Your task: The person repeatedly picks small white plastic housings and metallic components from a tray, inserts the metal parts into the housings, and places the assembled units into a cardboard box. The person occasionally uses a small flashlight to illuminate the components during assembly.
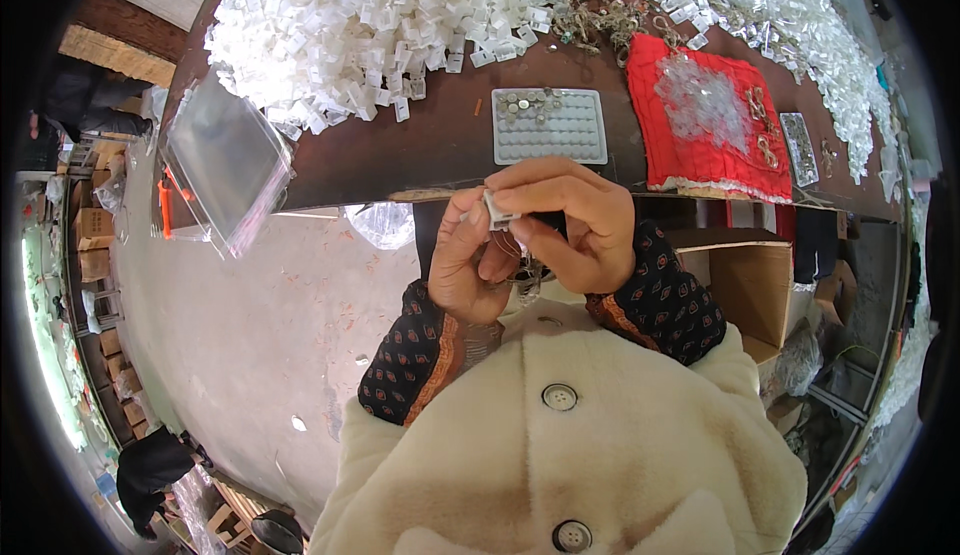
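Close in front of my chest, both hands meet at a small white plastic piece point(497, 212). My left hand point(462, 267) pinches it from the left, thumb up against its side. My right hand point(590, 223) is closed on it from the right, with fingertips at its top and lower edge. Thin wires or cords point(530, 277) dangle beneath my fingers; where they attach is hidden. Just beyond my hands lies a pale tray point(550, 143) with rows of round pockets. Several small round silver pieces point(530, 105), like button cells, lie at its far side.
A large heap of white plastic pieces point(340, 35) covers the table's far side. Clear bags point(225, 150) overhang the left edge. A red cloth point(665, 145) at right bears clear pieces point(705, 105), beside a small tray point(799, 150). A cardboard box point(750, 290) stands below.
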Tool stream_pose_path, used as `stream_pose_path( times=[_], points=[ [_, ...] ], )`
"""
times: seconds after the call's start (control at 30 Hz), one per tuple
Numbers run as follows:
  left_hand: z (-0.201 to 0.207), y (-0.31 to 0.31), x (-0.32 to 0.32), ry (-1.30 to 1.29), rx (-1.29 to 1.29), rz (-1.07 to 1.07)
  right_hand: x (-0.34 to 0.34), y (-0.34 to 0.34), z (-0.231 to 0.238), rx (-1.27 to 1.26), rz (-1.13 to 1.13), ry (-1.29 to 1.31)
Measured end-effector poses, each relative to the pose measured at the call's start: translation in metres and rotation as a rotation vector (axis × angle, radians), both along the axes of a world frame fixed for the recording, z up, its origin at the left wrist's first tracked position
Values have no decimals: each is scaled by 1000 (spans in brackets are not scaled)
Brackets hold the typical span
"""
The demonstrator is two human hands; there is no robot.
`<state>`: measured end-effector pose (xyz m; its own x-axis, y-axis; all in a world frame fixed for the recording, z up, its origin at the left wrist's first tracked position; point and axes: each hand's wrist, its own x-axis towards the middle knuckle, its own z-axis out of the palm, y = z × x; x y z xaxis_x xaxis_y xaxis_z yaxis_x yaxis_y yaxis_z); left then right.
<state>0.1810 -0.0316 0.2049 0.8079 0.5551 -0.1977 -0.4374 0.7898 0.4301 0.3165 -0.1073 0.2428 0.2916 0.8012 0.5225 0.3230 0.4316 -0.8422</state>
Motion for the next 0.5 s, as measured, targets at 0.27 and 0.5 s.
stream_pose_path(
  times=[0.27, 0.5],
  points=[
    [2, 1, 4, -97, 16, -125, 3, 4, -7, 137, -39, -127],
    [-5, -4, 7, -4, 5, -62, 2, 8, -17, 189, -123, -205]
  ],
)
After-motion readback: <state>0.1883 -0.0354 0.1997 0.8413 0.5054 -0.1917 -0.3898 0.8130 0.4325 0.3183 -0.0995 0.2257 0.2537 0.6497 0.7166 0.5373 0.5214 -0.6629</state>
